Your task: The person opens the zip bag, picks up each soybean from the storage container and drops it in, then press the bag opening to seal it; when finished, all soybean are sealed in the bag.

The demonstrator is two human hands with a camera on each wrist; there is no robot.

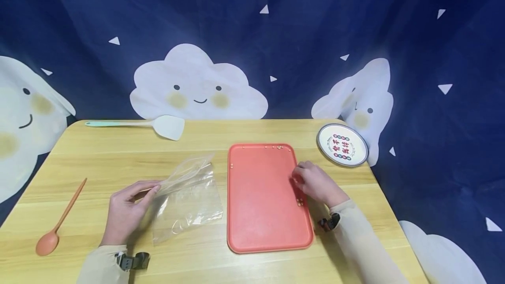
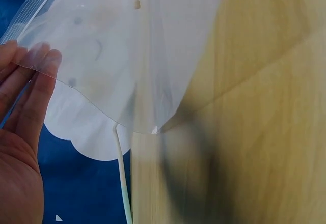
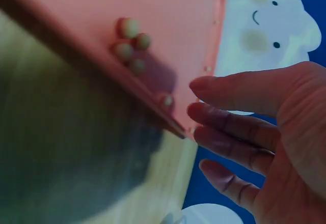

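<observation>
My left hand [image 1: 128,207] pinches the top of a clear zip bag [image 1: 189,205] between thumb and fingers; the bag's mouth gapes and its lower part lies over the table. In the left wrist view, a small tan bean-like speck shows through the bag's plastic [image 2: 117,46]. On the right, my right hand [image 1: 315,183] hovers at the right rim of a red tray [image 1: 264,200], thumb and fingers apart and lightly bent. Several small round beige beans [image 3: 130,28] lie along the tray's edge close to those fingertips. More of these beans [image 1: 279,147] sit along the far rim.
An orange spoon [image 1: 48,242] lies at the left of the wooden table [image 1: 197,266]. At the back edge rests a spatula [image 1: 169,127] with a mint handle. A white plate [image 1: 342,144] with red lettering is at the back right. Behind hangs a blue cloud-print cloth [image 1: 236,21].
</observation>
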